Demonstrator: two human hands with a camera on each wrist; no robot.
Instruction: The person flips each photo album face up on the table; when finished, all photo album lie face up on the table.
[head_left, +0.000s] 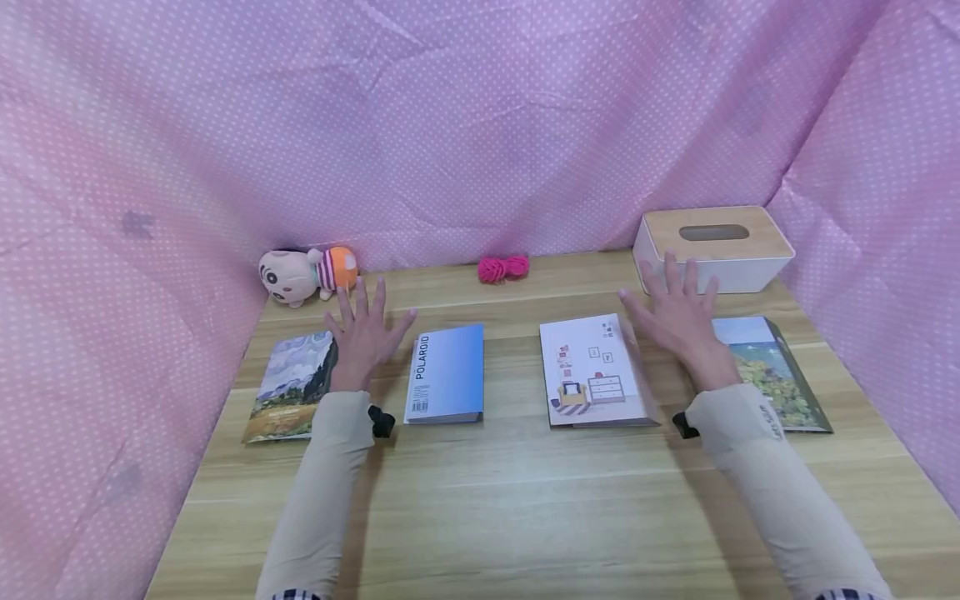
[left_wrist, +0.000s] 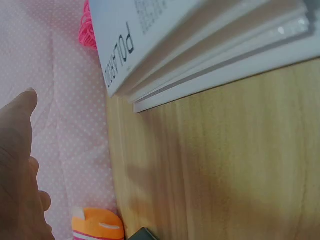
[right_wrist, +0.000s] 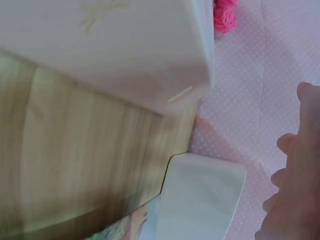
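My left hand hovers with spread fingers between a landscape-cover booklet and a blue POLAROID album. It holds nothing; in the left wrist view the album's page edges face the hand. My right hand also has its fingers spread and holds nothing. It is between a white album with a drawn room on its cover and a second painted-cover booklet, which the forearm partly hides. In the right wrist view, the white album stands close beside the hand.
A plush toy lies at the back left of the wooden table. Pink yarn lies at the back middle. A white tissue box with a wooden lid stands at the back right. Pink dotted cloth hangs around the table.
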